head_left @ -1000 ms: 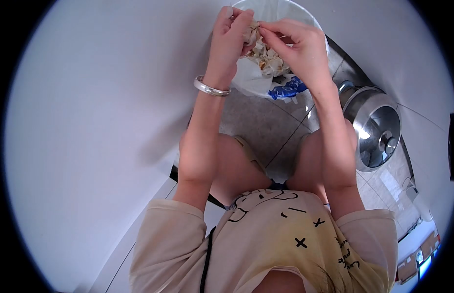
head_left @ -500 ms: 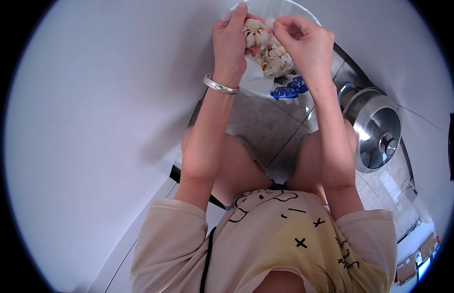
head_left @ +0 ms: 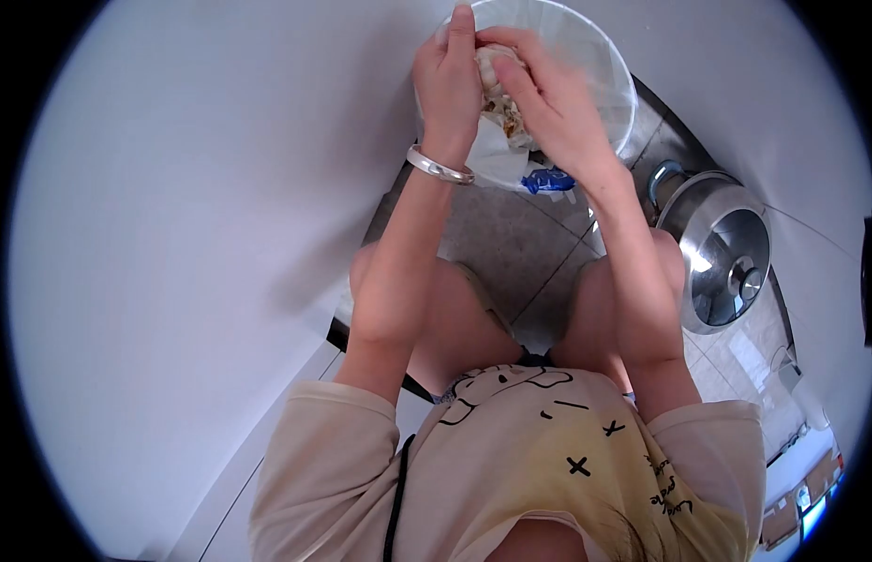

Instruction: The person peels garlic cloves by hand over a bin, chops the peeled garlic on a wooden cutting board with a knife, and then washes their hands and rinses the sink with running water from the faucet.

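Observation:
Over a round bin with a pale liner [head_left: 625, 89], my left hand [head_left: 447, 94] holds a whitish garlic bulb [head_left: 488, 67] with its thumb pointing up. My right hand [head_left: 559, 108] reaches across from the other side, its thumb and fingers closed on the bulb and covering part of it. Some of its fingers are blurred by motion. Below the hands, papery garlic skins [head_left: 509, 122] lie in the bin, partly hidden by my right hand. A crumpled blue wrapper [head_left: 548, 181] is at the bin's near side.
A steel pot with a glass lid [head_left: 726, 253] stands on the tiled floor to the right. A white surface [head_left: 192, 234] rises close along the left. My knees are apart below the bin, with grey tiles [head_left: 492, 234] between them.
My right hand has moved left and inward from the bulb's right edge onto the bulb. My left hand has shifted slightly right, and more of the bin's rim shows.

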`<act>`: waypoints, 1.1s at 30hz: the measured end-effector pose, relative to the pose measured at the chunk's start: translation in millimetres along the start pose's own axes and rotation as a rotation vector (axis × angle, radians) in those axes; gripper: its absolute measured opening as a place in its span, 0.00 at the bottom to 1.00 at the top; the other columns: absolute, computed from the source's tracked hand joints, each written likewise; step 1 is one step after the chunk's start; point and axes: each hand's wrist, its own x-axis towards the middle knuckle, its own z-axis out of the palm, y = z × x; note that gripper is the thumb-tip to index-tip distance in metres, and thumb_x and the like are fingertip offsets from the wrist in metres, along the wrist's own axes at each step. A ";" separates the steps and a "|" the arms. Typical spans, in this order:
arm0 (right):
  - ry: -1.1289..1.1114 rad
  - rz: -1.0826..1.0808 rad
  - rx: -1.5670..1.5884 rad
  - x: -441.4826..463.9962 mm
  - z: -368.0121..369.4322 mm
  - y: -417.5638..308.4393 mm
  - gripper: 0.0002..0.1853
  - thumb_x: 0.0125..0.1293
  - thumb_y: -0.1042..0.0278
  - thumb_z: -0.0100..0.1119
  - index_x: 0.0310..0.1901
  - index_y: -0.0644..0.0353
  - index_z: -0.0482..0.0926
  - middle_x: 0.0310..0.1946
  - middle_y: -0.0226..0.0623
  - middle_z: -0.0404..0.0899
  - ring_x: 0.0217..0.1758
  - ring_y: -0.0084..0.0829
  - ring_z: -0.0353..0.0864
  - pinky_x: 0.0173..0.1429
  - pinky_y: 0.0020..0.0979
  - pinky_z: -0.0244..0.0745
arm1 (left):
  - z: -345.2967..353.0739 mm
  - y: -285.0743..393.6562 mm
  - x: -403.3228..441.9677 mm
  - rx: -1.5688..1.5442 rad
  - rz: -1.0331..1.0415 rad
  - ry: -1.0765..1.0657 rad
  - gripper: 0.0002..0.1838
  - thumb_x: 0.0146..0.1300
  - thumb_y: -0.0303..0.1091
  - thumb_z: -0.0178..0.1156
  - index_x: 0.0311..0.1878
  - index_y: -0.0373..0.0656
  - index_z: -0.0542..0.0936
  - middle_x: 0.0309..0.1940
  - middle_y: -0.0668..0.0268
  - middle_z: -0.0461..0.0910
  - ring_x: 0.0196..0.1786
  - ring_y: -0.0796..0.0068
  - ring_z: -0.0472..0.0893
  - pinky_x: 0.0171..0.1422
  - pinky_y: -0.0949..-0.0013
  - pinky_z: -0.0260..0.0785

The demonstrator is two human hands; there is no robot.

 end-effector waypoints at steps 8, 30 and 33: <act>0.198 0.153 0.092 3.7 0.8 -2.3 0.13 0.67 0.61 0.51 0.47 0.59 0.72 0.30 0.31 0.75 0.29 0.21 0.71 0.33 0.22 0.66 | 23.7 5.6 -16.2 -0.034 0.200 -0.127 0.20 0.70 0.49 0.43 0.32 0.43 0.74 0.23 0.75 0.71 0.25 0.89 0.68 0.25 0.81 0.57; 0.087 -0.217 -0.219 -2.1 -13.5 -9.9 0.06 0.59 0.68 0.60 0.37 0.58 0.79 0.25 0.38 0.77 0.24 0.31 0.75 0.28 0.26 0.68 | -3.9 -12.4 5.7 -0.356 -0.039 -0.014 0.19 0.69 0.45 0.45 0.45 0.37 0.74 0.30 0.67 0.78 0.34 0.77 0.77 0.40 0.73 0.71; 0.103 -0.393 -0.319 1.1 -18.2 0.8 0.06 0.61 0.73 0.58 0.40 0.61 0.79 0.25 0.32 0.76 0.24 0.21 0.73 0.30 0.22 0.68 | -3.4 -8.8 5.1 -0.328 -0.148 -0.154 0.20 0.70 0.47 0.42 0.38 0.39 0.76 0.26 0.69 0.77 0.28 0.79 0.76 0.31 0.75 0.68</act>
